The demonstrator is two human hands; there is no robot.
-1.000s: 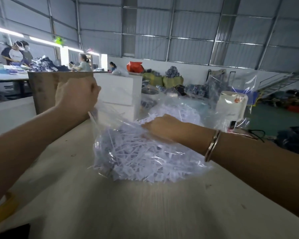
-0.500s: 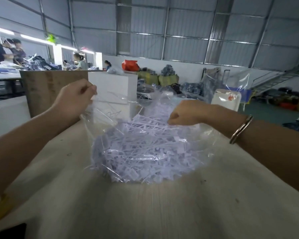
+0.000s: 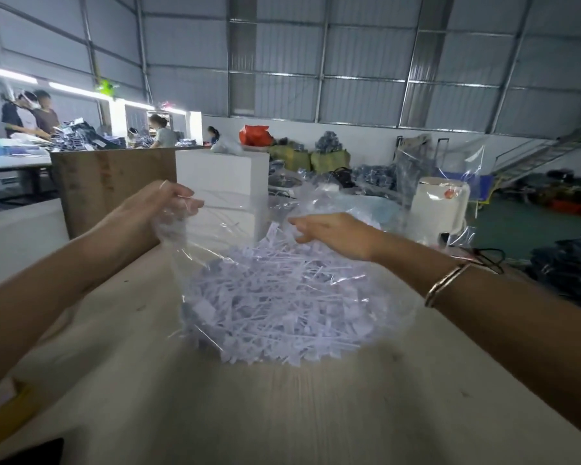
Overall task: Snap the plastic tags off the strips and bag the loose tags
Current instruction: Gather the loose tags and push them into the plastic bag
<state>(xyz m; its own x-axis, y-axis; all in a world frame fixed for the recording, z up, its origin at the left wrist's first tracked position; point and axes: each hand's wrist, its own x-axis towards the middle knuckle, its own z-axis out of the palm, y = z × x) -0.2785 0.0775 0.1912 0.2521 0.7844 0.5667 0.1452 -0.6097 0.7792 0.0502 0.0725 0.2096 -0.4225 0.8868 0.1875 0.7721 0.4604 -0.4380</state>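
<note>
Table (image 3: pixel 282 414): pale wood surface, occupying the lower frame. Clear plastic bag (image 3: pixel 188 250): seated on the table at centre, mouth held up and spread. Loose white tags (image 3: pixel 275 303): heaped inside the bag. Cardboard box (image 3: pixel 111 182): placed at 11 o'clock of the bag. Left hand (image 3: pixel 155 209): fingers curled, bag rim gripped at 10 o'clock. Right hand (image 3: pixel 332 233): fingers loosely extended over the mouth at 1 o'clock; any hold on the film cannot be told. Bangle (image 3: pixel 445 283): worn on the right wrist.
</note>
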